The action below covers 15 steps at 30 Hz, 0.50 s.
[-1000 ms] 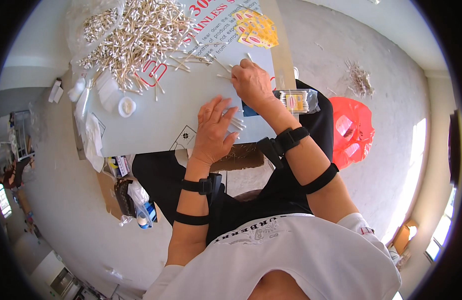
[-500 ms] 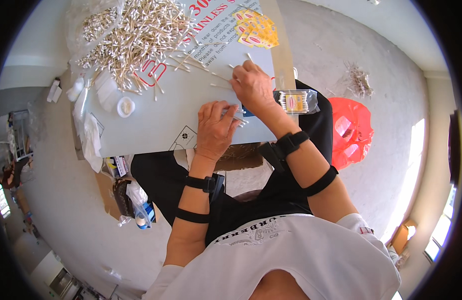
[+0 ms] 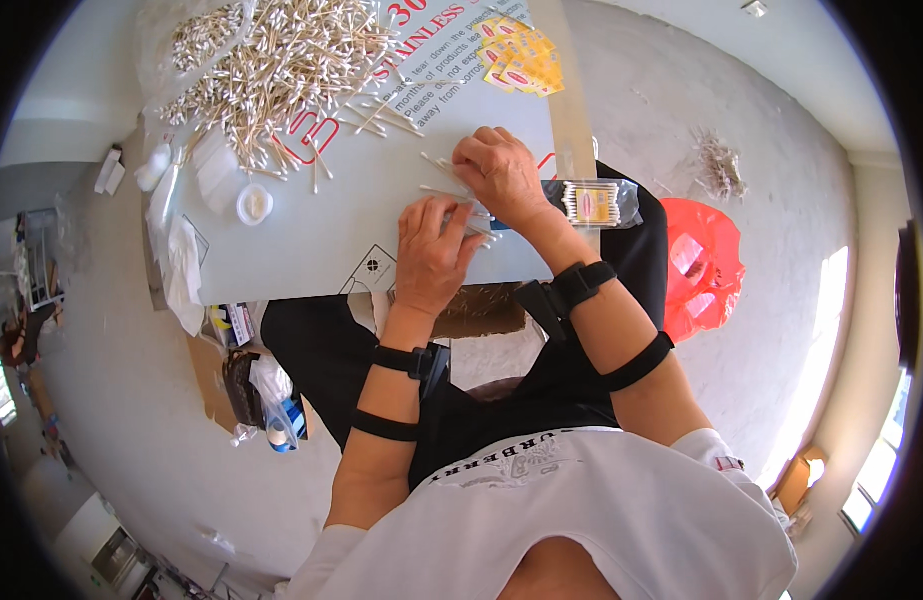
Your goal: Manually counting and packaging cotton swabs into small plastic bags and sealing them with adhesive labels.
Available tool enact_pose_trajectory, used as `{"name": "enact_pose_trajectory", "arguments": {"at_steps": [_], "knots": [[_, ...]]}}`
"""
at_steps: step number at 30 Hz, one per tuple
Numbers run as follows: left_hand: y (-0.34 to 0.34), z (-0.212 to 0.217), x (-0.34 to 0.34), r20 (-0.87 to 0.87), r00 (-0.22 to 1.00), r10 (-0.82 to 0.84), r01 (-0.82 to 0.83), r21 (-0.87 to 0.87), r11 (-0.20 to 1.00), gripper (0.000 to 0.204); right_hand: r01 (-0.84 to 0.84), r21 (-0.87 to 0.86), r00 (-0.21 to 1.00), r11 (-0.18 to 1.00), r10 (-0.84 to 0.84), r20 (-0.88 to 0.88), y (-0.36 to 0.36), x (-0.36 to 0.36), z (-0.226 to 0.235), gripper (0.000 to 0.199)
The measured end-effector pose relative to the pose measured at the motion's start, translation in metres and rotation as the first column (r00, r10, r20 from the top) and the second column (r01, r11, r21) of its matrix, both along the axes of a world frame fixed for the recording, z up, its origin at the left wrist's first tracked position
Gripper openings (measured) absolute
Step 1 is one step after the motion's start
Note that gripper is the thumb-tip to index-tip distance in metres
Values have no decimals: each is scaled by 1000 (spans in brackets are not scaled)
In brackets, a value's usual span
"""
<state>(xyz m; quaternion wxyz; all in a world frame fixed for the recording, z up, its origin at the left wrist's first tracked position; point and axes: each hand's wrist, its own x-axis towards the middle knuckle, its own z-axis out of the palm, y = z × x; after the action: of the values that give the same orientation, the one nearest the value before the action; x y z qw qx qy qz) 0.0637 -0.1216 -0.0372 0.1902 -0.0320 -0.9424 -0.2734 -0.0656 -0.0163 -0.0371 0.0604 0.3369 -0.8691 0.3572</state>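
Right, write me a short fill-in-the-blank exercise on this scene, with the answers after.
On the table, the heap of cotton swabs lies toward the far ____ corner.
The main colour of the small cards beyond the right hand is ____.
The colour of the plastic bag at the right is ____.
Missing words: left; yellow; red.

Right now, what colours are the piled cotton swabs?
The cotton swabs have white tips on pale tan sticks, seen best in the head view.
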Motion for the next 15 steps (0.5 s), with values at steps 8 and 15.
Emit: {"name": "enact_pose_trajectory", "arguments": {"at_steps": [8,15], "knots": [[-1,-2,-1,-12,998,66,-66,-31,997,49,-47,-33,958,998,55,283,-26,-17,7,11],[2,-3,-3,25,998,62,-62,-13,998,49,-85,110,996,990,86,-10,-56,-29,-7,10]]}}
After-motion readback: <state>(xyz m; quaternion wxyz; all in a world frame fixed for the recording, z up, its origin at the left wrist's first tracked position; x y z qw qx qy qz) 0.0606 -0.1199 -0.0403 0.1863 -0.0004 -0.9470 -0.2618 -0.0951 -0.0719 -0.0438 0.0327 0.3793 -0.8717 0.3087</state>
